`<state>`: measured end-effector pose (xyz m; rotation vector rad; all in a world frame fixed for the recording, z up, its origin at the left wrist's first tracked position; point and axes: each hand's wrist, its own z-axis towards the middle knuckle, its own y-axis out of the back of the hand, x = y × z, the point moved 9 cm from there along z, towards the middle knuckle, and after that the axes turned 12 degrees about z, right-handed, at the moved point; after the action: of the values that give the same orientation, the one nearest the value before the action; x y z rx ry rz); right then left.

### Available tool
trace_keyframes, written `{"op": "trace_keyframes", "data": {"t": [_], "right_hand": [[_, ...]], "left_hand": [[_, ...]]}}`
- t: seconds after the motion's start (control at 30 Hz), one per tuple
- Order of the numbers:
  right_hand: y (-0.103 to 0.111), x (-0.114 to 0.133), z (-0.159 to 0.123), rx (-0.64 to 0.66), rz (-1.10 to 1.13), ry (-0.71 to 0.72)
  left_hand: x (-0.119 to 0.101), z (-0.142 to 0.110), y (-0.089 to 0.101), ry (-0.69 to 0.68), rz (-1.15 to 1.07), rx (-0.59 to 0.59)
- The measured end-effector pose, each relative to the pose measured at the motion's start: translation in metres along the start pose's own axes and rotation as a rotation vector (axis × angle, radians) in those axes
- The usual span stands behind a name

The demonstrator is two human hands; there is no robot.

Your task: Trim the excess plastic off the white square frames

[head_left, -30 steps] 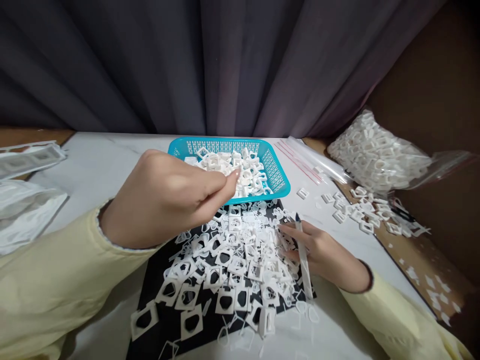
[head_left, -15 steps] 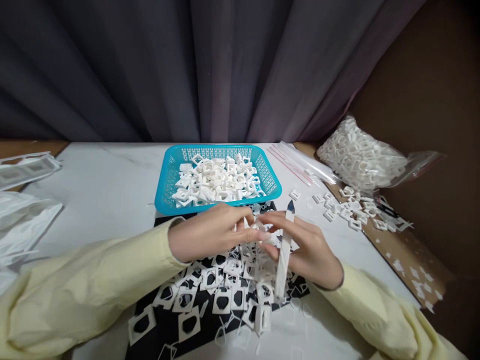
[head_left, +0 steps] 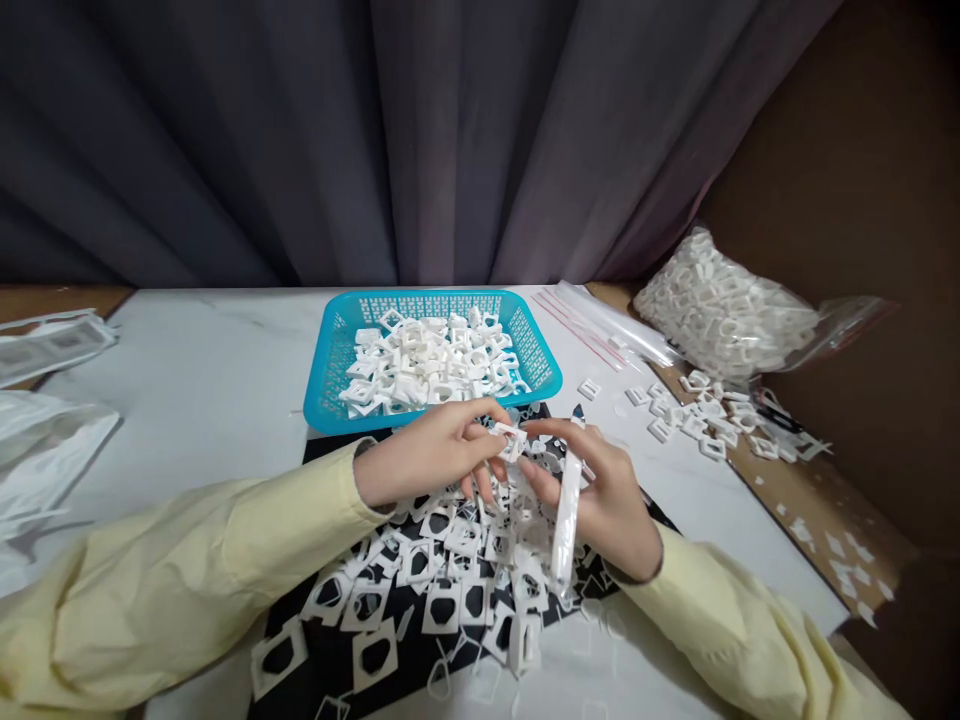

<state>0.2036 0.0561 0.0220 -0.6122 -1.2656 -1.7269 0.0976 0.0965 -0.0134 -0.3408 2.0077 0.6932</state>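
Note:
Between the thumb and fingers of my left hand (head_left: 435,445) is a small white plastic frame piece (head_left: 511,441), its opening showing. My right hand (head_left: 607,490) is curled around a white-handled knife (head_left: 568,515), whose dark pointed tip sticks up past the fingers. The right index finger and thumb are spread close to the right side of the held piece; whether they touch it I cannot tell. Below both hands, many white frame pieces (head_left: 442,606) and thin clear scraps lie heaped on a black mat (head_left: 420,685).
A blue basket (head_left: 318,375) of white pieces stands behind my hands. At right are loose white pieces (head_left: 701,425), flat clear bags (head_left: 615,325) and a full clear bag (head_left: 724,310). White plastic packaging (head_left: 49,450) lies at left, and a grey curtain (head_left: 420,140) hangs behind.
My hands have moved slightly apart at the fingertips. The frame piece in my left hand now shows its opening, and the right fingers have spread wider while keeping the knife.

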Motion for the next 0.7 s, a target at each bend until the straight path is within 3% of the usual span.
{"op": "trace_keyframes", "data": {"t": [0.2,0.4,0.53,0.7], "right_hand": [[-0.002,0.001,-0.001,-0.019,0.063,0.016],[0.002,0.013,-0.005,-0.040,0.051,0.156],[-0.002,0.024,-0.011,-0.006,0.034,0.301],[0.002,0.022,-0.011,-0.059,0.000,0.324]], "left_hand": [[0.000,-0.002,-0.014,-0.011,-0.038,0.038],[-0.006,0.001,-0.006,-0.099,-0.127,0.065],[-0.002,0.004,-0.011,-0.080,-0.189,0.175],[0.004,0.008,-0.013,-0.028,-0.298,0.141]]}}
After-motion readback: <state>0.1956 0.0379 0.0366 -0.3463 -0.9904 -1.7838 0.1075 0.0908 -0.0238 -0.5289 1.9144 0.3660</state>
